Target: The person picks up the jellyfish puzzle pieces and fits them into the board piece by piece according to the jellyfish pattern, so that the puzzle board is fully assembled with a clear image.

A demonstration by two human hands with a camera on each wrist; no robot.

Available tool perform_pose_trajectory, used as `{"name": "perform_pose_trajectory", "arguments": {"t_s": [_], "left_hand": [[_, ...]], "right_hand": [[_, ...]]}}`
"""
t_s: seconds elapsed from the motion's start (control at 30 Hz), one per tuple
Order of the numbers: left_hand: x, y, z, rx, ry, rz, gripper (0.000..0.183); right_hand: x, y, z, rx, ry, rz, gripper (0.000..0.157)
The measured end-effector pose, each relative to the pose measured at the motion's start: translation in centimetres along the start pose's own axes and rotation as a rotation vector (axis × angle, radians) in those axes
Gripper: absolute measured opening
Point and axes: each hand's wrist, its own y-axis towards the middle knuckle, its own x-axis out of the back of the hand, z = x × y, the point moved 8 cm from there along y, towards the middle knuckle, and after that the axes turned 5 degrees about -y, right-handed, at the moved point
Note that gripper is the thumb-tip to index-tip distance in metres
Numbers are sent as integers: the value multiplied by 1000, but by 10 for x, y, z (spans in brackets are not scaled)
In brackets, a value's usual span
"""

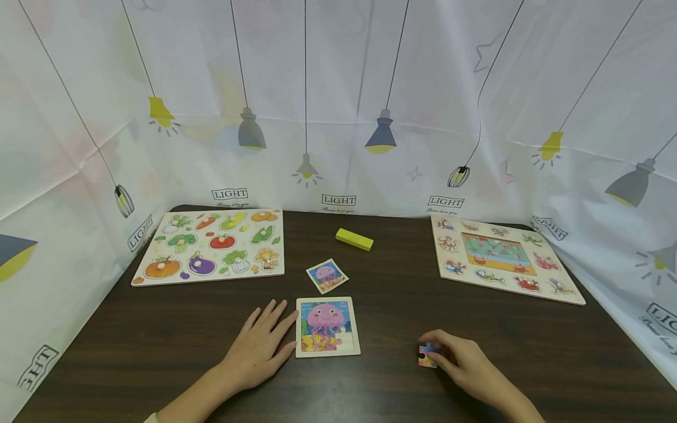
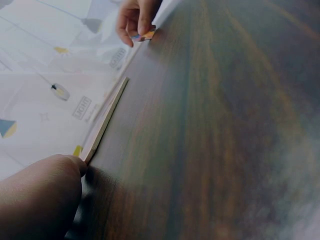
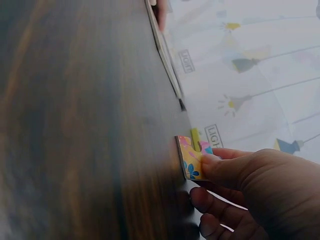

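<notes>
A square jigsaw board (image 1: 327, 323) with a pink jellyfish picture lies near the middle of the table, its lower right corner bare. My left hand (image 1: 259, 346) rests flat beside it, fingers spread and touching its left edge. To the right of the board, my right hand (image 1: 462, 361) pinches a jigsaw piece (image 3: 192, 159) between thumb and fingers. Yellow, pink and blue show on that piece, held at or just above the tabletop. Behind the board lies a small jellyfish picture card (image 1: 327, 276).
A vegetable peg puzzle (image 1: 211, 247) lies at the back left, a sea-animal puzzle (image 1: 502, 258) at the back right. Between them sits a yellow block (image 1: 354, 239). A white lamp-print curtain (image 1: 338, 88) surrounds the dark wooden table (image 1: 381, 388).
</notes>
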Motion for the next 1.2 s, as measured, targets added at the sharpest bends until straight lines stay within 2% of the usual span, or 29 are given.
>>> {"name": "perform_pose_trajectory", "arguments": {"t_s": [0.5,1.0,1.2], "left_hand": [[0,0,1,5,-7,-5,54],[-1,0,0,0,-9,-9,54],[-2,0,2,16,-9,11,55]], "right_hand": [[1,11,11,54,-10,-20,26],[-4,37,25,61,-19,-33,25],[-10,47,31,105,-5,-35,26]]}}
